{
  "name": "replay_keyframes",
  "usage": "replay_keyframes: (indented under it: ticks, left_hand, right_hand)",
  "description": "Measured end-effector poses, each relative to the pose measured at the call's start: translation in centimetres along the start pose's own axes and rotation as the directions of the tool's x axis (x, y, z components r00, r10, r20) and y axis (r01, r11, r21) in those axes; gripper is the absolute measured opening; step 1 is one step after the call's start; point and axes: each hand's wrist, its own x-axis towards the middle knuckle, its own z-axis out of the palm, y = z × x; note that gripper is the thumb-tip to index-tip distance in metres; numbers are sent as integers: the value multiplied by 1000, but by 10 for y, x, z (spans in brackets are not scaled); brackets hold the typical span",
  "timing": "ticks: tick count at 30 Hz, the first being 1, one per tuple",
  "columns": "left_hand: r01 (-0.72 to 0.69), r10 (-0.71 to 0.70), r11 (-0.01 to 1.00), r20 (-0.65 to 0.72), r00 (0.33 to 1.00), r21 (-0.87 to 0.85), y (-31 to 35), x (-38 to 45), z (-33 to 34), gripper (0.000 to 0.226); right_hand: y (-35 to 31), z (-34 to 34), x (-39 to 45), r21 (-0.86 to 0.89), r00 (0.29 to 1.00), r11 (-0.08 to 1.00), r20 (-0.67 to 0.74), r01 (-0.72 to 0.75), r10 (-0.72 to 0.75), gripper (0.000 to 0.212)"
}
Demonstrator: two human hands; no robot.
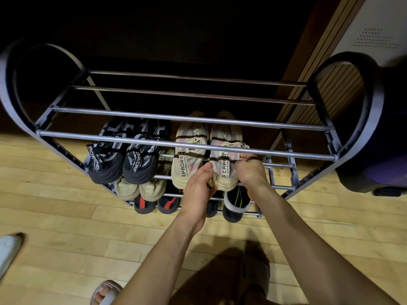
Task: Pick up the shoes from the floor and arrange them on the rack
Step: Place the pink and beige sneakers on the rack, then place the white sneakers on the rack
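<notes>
A grey metal shoe rack [141, 137] with bar shelves stands before me. On its second shelf sit a black pair [123, 159] at the left and a beige-and-pink pair to the right. My left hand [198, 188] presses the heel and inner side of the right beige shoe [224, 155], between it and its mate [189, 155]. My right hand [251, 170] grips that same shoe's outer side near the laces. Lower shelves hold a beige pair [141, 188], a black-and-red pair [156, 204] and a black shoe with green stripes [236, 202].
The rack's top shelf [198, 93] holds nothing. A dark purple bin [383, 133] stands close to the right of the rack. A white object [7, 249] lies on the wooden floor at the far left. My sandalled foot [105, 291] is at the bottom.
</notes>
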Motion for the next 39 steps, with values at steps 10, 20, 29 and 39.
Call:
replay_keyframes:
  ticks: [10,20,29,39]
  left_hand:
    - [13,-13,1000,11,1000,-13,0,1,1,37]
    - [21,-17,999,82,996,-48,1,-5,13,38]
    - [-35,30,997,57,998,72,11,-7,-3,28]
    - [-249,247,951,34,968,183,52,-57,-57,25]
  right_hand:
    - [8,4,3,-170,1000,985,15,-6,9,8]
    - [16,-7,7,-134,1000,991,-1,-3,3,16]
    - [16,-13,3,-222,997,973,58,55,-43,22]
    - [5,-17,-70,66,959,956,-14,284,-284,22]
